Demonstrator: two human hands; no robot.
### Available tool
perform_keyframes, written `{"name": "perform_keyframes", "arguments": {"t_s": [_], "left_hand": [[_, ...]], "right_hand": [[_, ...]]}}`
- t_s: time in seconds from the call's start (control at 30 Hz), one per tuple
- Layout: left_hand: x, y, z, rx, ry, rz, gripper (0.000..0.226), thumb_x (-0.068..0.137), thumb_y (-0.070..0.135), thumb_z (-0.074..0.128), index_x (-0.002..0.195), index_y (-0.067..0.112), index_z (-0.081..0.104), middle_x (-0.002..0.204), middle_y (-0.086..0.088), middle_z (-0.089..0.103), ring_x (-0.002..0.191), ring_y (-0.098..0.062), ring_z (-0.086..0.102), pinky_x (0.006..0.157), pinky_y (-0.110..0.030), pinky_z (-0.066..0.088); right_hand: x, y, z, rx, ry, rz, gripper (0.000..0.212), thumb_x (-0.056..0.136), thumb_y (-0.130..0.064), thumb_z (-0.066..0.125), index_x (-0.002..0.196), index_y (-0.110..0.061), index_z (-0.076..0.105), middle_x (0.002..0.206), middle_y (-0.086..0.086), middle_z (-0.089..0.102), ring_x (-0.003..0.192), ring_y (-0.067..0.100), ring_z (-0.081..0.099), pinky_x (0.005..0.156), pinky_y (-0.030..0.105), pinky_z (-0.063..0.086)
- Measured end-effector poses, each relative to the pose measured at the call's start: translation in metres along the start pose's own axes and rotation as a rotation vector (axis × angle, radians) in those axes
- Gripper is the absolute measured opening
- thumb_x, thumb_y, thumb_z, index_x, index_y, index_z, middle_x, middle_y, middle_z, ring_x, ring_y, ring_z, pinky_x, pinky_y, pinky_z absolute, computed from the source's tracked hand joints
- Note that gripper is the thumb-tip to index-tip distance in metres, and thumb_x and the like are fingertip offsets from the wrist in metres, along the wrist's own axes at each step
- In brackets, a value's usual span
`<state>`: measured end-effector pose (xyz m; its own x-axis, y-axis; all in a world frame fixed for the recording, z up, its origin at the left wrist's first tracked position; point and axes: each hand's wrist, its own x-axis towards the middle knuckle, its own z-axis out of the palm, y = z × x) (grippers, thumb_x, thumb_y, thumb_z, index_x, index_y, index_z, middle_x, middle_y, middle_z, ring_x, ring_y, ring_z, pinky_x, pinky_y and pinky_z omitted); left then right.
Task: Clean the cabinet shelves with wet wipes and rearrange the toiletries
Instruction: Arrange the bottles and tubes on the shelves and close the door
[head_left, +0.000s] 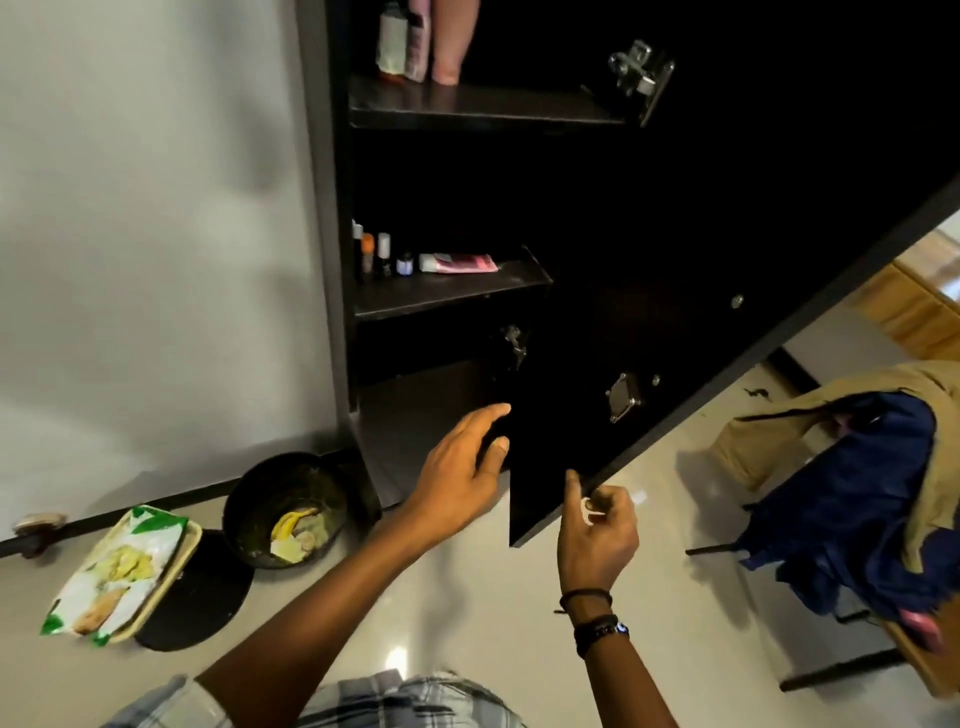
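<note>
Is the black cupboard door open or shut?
Open. The cabinet door swings out toward the camera, so the shelves and small bottles inside show.

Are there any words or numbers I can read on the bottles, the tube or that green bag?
No text in this picture can be read.
Green packet: has print, but it is too blurred.
Pink tube: print too blurred.
Top-shelf bottles: labels too blurred.
Small bottles: too small to read.
</note>
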<state>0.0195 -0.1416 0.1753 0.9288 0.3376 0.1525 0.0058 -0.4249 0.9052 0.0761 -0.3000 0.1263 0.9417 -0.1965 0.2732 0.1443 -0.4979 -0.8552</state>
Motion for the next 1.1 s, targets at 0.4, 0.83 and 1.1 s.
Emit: {"name": "perform_keyframes", "arguments": {"t_s": [0.4, 0.83, 1.1], "left_hand": [[0.016, -0.028, -0.125, 0.020, -0.069, 0.058, 0.053, 0.098, 0.027, 0.042, 0.147, 0.024, 0.023, 0.152, 0.003, 0.030, 0.137, -0.008, 0.031, 0.111, -0.025, 0.029], [0.039, -0.081, -0.167, 0.047, 0.115, -0.045, 0.048, 0.099, 0.011, 0.036, 0.146, 0.020, 0.028, 0.151, 0.004, 0.032, 0.140, -0.007, 0.026, 0.114, -0.023, 0.023], [0.060, -0.107, -0.185, 0.103, 0.181, -0.193, 0.049, 0.100, 0.014, 0.037, 0.147, 0.020, 0.025, 0.152, 0.000, 0.030, 0.140, -0.014, 0.027, 0.114, -0.025, 0.024]], "right_hand": [[-0.059, -0.134, 0.142, -0.143, -0.316, -0.048, 0.018, 0.084, -0.019, 0.061, 0.071, -0.006, 0.059, 0.072, 0.015, 0.067, 0.071, 0.036, 0.060, 0.059, 0.029, 0.033], [-0.040, -0.161, 0.189, -0.461, -0.498, -0.224, 0.035, 0.090, -0.033, 0.060, 0.073, -0.002, 0.060, 0.081, 0.020, 0.067, 0.081, 0.040, 0.062, 0.061, 0.035, 0.040], [-0.022, -0.183, 0.218, -0.555, -0.612, -0.351, 0.037, 0.091, -0.038, 0.059, 0.083, -0.002, 0.060, 0.091, 0.020, 0.068, 0.090, 0.039, 0.063, 0.064, 0.035, 0.043]]}}
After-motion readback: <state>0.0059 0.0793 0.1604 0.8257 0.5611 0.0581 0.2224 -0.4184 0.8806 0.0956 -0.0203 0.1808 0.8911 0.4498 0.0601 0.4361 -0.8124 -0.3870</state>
